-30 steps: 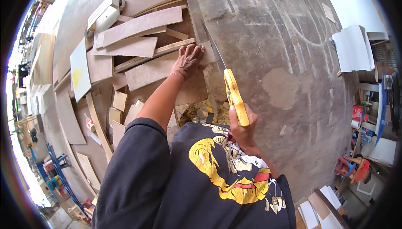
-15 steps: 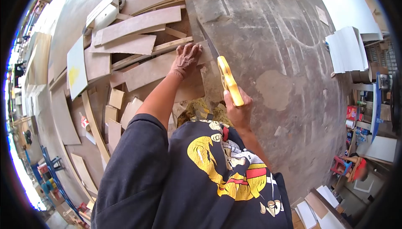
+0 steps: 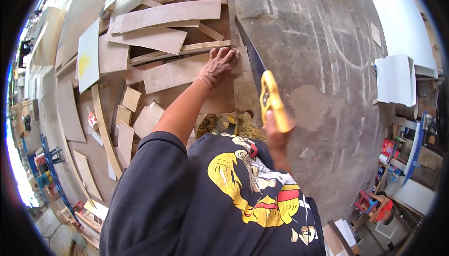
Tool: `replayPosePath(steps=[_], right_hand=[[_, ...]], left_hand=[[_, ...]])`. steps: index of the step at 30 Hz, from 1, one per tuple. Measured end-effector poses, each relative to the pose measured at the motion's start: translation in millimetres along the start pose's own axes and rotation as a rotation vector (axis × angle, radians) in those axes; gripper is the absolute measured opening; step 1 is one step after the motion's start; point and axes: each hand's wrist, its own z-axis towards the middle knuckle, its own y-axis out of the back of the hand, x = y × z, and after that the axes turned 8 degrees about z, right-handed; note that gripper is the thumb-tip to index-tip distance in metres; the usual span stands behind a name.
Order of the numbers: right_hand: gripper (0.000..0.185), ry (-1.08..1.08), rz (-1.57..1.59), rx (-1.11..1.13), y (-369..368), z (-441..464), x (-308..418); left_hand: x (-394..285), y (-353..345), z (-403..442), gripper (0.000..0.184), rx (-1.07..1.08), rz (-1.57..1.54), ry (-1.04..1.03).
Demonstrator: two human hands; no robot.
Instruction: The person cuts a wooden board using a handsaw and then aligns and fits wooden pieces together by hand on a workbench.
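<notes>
My left hand [image 3: 220, 66] presses down on a long thin board [image 3: 175, 72], its fingers bent over the board near the right end. That end sticks out past the edge of the wood pile. My right hand [image 3: 278, 129] is closed around the yellow handle [image 3: 272, 99] of a handsaw and is slightly blurred. The saw blade [image 3: 252, 52] points up and to the left, beside the board's right end. Whether its teeth touch the wood is hard to tell.
Several loose boards [image 3: 170, 15] and a white panel with a yellow stain [image 3: 89, 57] lie on the left. White sheets [image 3: 395, 80] stand at the right above the concrete floor [image 3: 336, 129]. A person in red [image 3: 384, 208] is at the lower right.
The saw and my right hand moved up and forward, then back down toward my body. My left hand stays on the board, while the whole view has shifted a little.
</notes>
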Motion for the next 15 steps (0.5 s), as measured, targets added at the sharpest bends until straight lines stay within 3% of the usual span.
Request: replayPosePath(steps=[1, 4, 5, 7, 9, 13, 15], right_hand=[[0.009, -0.116, 0.093, 0.009, 14, 13, 9], [0.011, -0.16, 0.527, 0.167, 49, 31, -28], [0.011, -0.155, 0.536, 0.143, 50, 26, -33], [0.011, 0.036, 0.348, 0.105, 39, 13, -44], [0.011, 0.398, 0.097, -0.021, 7, -15, -62], [0.015, 0.394, -0.061, 0.004, -4, -35, -81], [0.017, 0.321, 0.109, 0.05, 3, -35, -83]], left_hand=[[-1, -2, 0, 0.067, 0.001, 0.049, -0.01], [-6, 5, 0, 0.069, -0.015, -0.02, 0.017], [-7, 5, 0, 0.069, -0.018, -0.02, -0.009], [-7, 5, 0, 0.071, -0.052, 0.021, 0.007], [-7, 4, 1, 0.071, -0.08, 0.011, -0.018], [-7, 4, 2, 0.069, -0.02, 0.003, 0.009], [-7, 3, 2, 0.069, -0.027, -0.005, 0.011]])
